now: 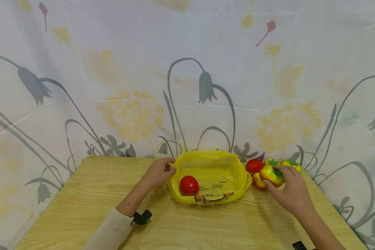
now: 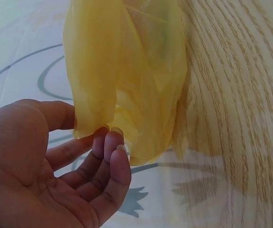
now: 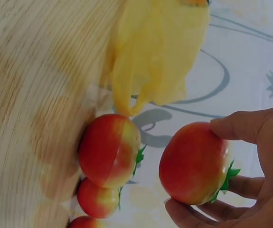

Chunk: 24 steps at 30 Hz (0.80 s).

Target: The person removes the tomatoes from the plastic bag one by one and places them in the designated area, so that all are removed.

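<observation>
A yellow plastic bag [image 1: 207, 158] lies on the table with its mouth spread wide. Inside it, toward the left, sits a smooth red ball-like fruit [image 1: 189, 185]. My left hand [image 1: 157, 172] pinches the bag's left rim; in the left wrist view the thin plastic [image 2: 127, 61] passes between thumb and curled fingers. To the right of the bag, my right hand [image 1: 292, 187] grips a red-and-yellow toy tomato [image 1: 271, 175] with a green leafy top. In the right wrist view this toy tomato [image 3: 193, 164] is held between thumb and fingers, apart from the others.
Beside the bag's right end, another red fruit [image 1: 254, 166] and several red-and-yellow toy tomatoes [image 1: 258, 182] are grouped on the wooden table [image 1: 106, 194]. A pale flower-printed cloth [image 1: 187, 41] hangs behind and around the table. Each wrist wears a dark camera mount [image 1: 142, 217].
</observation>
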### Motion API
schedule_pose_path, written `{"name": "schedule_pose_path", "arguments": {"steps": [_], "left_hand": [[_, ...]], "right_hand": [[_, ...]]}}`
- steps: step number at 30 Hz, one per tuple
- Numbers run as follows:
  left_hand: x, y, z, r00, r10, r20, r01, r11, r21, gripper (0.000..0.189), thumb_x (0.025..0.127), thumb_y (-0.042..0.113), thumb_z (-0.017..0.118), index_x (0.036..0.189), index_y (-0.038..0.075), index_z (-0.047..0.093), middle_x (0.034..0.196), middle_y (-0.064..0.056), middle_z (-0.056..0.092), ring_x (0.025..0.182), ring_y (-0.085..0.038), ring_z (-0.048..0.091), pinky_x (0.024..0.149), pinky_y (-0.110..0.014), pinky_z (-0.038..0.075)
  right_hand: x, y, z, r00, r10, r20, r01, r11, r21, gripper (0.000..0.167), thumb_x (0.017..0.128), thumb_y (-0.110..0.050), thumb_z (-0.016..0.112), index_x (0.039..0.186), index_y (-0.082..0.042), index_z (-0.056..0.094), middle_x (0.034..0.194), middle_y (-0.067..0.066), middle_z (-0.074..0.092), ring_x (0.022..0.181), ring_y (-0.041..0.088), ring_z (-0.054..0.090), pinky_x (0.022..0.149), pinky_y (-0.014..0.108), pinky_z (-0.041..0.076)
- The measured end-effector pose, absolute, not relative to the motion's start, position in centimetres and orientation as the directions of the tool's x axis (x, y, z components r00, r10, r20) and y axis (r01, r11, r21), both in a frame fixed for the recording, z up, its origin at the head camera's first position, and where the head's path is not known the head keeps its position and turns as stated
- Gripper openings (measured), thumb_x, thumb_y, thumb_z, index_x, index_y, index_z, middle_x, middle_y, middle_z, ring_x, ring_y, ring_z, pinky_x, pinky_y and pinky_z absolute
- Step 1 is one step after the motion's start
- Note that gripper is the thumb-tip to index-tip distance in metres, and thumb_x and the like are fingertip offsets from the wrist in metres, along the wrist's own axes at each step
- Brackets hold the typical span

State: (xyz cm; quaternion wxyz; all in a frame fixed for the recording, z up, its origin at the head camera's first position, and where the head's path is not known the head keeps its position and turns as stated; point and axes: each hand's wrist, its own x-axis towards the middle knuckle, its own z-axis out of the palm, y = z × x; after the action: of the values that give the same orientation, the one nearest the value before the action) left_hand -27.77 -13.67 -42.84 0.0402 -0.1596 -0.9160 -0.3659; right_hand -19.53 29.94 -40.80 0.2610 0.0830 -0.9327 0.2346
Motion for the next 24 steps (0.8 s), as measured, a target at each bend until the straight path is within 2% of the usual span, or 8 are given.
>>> {"name": "schedule_pose_path", "arguments": {"steps": [7,15,24], "left_hand": [[-27.8,-13.6,-42.7,-0.945,0.269,0.184,0.322,0.686,0.653,0.037,0.102,0.019,0.069,0.136,0.003,0.069,0.100,-0.008,0.072,0.084,-0.018,0.066,0.067,-0.031,0.055],[-27.9,-13.7,-42.6,-0.945,0.268,0.188,0.324,0.683,0.654,0.037,0.102,0.018,0.069,0.136,0.003,0.069,0.098,-0.009,0.072,0.081,-0.017,0.065,0.064,-0.030,0.055],[-27.8,-13.6,-42.9,-0.943,0.270,0.195,0.331,0.684,0.650,0.036,0.101,0.017,0.070,0.135,0.002,0.070,0.099,-0.008,0.072,0.083,-0.018,0.066,0.067,-0.031,0.056]], "right_hand": [[-19.9,31.3,-40.8,-0.856,-0.008,0.518,-0.254,0.878,-0.406,0.057,0.086,-0.017,0.086,0.130,0.011,0.062,0.129,0.036,0.056,0.114,0.055,0.054,0.091,0.071,0.046],[-20.6,32.6,-41.2,-0.868,0.023,0.496,-0.216,0.881,-0.421,0.058,0.088,-0.019,0.084,0.133,0.009,0.060,0.129,0.037,0.055,0.112,0.057,0.054,0.088,0.072,0.047],[-21.1,33.8,-42.2,-0.858,0.034,0.512,-0.210,0.887,-0.412,0.057,0.087,-0.017,0.083,0.131,0.012,0.060,0.127,0.038,0.055,0.113,0.058,0.054,0.090,0.073,0.045]]}}
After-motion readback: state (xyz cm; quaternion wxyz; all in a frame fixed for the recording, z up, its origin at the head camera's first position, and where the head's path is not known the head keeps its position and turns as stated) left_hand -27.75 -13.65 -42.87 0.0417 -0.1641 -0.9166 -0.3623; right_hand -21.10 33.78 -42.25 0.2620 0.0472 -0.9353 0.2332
